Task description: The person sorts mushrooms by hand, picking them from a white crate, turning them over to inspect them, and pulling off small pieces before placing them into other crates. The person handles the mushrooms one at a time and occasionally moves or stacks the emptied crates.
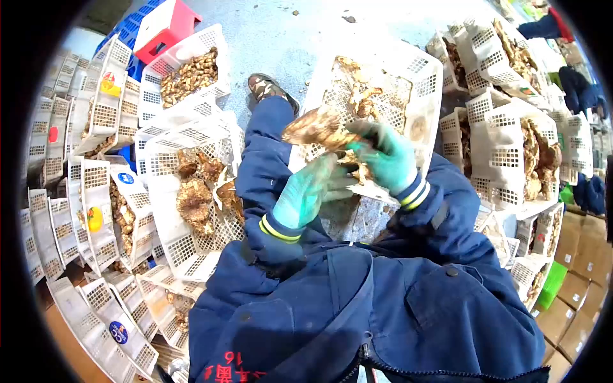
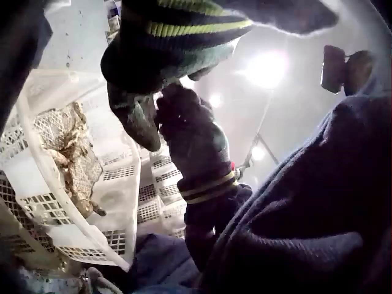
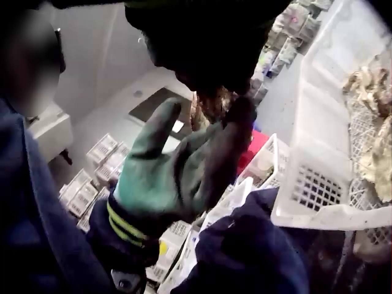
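I hold a large brown mushroom cluster [image 1: 316, 127] over a white slotted basket [image 1: 421, 96] on my lap. My right hand [image 1: 383, 156], in a green glove, grips the cluster with fingers curled over its stem end. My left hand [image 1: 306, 191], also green-gloved, reaches up from below with fairly straight fingers touching the underside. The right wrist view shows the left hand [image 3: 165, 177] spread, fingertips against the mushroom [image 3: 211, 104], beside the basket [image 3: 324, 159]. In the left wrist view the right hand [image 2: 196, 141] appears dark next to the basket [image 2: 116, 184], which holds a few mushroom pieces [image 2: 70, 153].
White baskets surround me: one with big mushrooms [image 1: 195, 198] at my left knee, one with small ones [image 1: 188, 76] beyond, several filled ones [image 1: 536, 159] on the right. A red stool [image 1: 167, 22] stands far left, cardboard boxes [image 1: 575, 306] at right. My shoe [image 1: 268, 87] rests on the grey floor.
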`<action>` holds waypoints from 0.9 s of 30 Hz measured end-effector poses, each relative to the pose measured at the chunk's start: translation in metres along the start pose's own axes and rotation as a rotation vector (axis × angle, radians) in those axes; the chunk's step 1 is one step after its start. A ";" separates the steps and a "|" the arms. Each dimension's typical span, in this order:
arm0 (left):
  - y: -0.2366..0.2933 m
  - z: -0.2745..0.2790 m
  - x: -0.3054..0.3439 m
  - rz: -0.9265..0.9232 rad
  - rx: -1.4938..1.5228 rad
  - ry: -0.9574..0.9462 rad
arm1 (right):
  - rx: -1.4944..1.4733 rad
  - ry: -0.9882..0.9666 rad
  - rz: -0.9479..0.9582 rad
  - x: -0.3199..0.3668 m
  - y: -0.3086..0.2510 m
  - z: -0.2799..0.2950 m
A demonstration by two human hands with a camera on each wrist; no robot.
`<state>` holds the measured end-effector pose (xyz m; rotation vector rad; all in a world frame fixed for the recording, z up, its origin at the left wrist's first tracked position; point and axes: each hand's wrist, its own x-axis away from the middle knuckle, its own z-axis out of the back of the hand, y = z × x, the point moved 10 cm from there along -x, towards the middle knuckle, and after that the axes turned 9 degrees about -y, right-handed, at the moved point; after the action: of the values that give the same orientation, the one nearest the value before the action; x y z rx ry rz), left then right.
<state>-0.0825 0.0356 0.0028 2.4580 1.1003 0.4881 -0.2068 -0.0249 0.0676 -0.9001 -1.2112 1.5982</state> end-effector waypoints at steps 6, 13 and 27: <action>0.054 0.005 0.032 -0.539 -1.353 0.051 | 0.623 -0.188 0.539 0.029 -0.089 -0.066; 0.056 0.045 0.039 -0.151 0.489 -0.020 | 0.246 0.161 0.093 -0.011 -0.004 0.051; 0.087 0.107 0.125 -0.123 -0.220 0.587 | 1.291 -0.670 -0.431 -0.075 0.240 -0.031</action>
<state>0.1003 0.0547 -0.0276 2.0855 1.3149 1.2704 -0.2095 -0.1119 -0.1704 0.7045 -0.4476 1.8677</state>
